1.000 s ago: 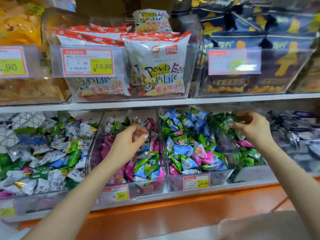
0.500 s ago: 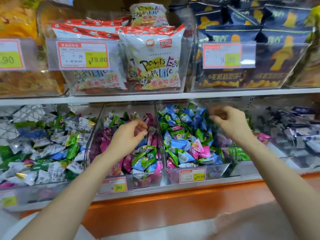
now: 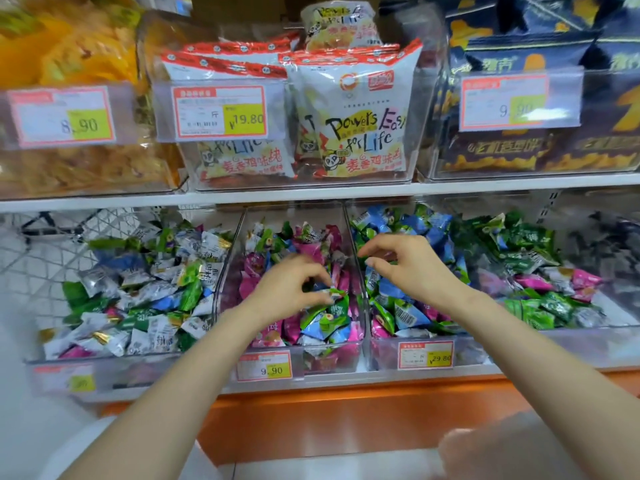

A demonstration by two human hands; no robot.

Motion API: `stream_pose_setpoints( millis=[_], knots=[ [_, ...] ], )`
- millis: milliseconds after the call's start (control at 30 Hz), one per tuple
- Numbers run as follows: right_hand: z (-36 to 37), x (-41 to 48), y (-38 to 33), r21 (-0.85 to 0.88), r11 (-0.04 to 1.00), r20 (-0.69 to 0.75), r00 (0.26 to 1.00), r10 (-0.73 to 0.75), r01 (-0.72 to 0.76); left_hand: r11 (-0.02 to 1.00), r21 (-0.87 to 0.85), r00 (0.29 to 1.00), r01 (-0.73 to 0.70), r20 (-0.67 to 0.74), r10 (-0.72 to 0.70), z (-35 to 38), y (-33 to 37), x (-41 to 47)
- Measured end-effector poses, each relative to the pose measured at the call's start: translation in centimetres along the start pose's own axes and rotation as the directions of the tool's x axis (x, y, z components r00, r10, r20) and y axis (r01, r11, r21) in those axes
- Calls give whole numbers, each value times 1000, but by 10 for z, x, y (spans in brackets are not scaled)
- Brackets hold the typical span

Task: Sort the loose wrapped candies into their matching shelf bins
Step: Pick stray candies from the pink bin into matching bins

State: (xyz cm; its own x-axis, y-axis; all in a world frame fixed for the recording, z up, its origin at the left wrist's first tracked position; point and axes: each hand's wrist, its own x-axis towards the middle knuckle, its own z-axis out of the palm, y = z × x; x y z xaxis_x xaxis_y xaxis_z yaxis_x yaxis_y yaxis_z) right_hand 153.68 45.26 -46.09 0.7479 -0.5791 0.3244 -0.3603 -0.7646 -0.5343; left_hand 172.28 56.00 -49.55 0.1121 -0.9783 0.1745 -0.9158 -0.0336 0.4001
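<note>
**Lots of candy left to sort**

A green candy [image 3: 335, 293] sits near the middle of the pink bin [image 3: 332, 362], on top of the pile. The left hand [image 3: 287, 289] is bent down over it, and its fingertips pinch the wrapper. That candy looks like one that does not belong there.

The right hand [image 3: 412, 268] hangs just above the wall between the pink bin and the blue bin [image 3: 384, 355]. Its fingers are curled and its thumb is close to them. I cannot tell if there is a candy inside.

I think the job is far from done. The pink bin has green and blue candies by its front edge. The blue bin has pink and green ones mixed in. The green bin [image 3: 554, 341], at the right end of the lower shelf [image 3: 346, 384], has a few pink ones on its right side. The left bin [image 3: 138, 372] is a big mix of silver, green and blue. So each bin has more to pick out.

Small price tags [image 3: 265, 367] hang on the bin fronts. On the shelf above stand big snack bags [image 3: 353, 109] in clear boxes.
</note>
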Motion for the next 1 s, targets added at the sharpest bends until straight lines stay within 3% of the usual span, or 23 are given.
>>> stream_pose_setpoints(
  millis=[133, 367, 700, 833, 1000],
  knots=[
    [4, 3, 3, 18, 999, -1, 1000, 29, -29, 997, 81, 993, 20, -116, -11, 10, 4, 5],
    [18, 26, 13, -74, 997, 13, 999, 37, -36, 943, -305, 907, 131, -348, -238, -25, -9, -3],
    [42, 80, -3, -109, 993, 22, 998, 54, -52, 951, -228, 869, 211, -402, -289, -38, -29, -22],
    [56, 110, -10, -181, 984, 186, 982, 36, -2, 944, -239, 848, 226, -430, -311, -43, -37, -23],
    [75, 127, -10, -111, 993, 335, 939, 73, -37, 940, -236, 850, 245, -415, -326, -48, -46, -23]
  ],
)
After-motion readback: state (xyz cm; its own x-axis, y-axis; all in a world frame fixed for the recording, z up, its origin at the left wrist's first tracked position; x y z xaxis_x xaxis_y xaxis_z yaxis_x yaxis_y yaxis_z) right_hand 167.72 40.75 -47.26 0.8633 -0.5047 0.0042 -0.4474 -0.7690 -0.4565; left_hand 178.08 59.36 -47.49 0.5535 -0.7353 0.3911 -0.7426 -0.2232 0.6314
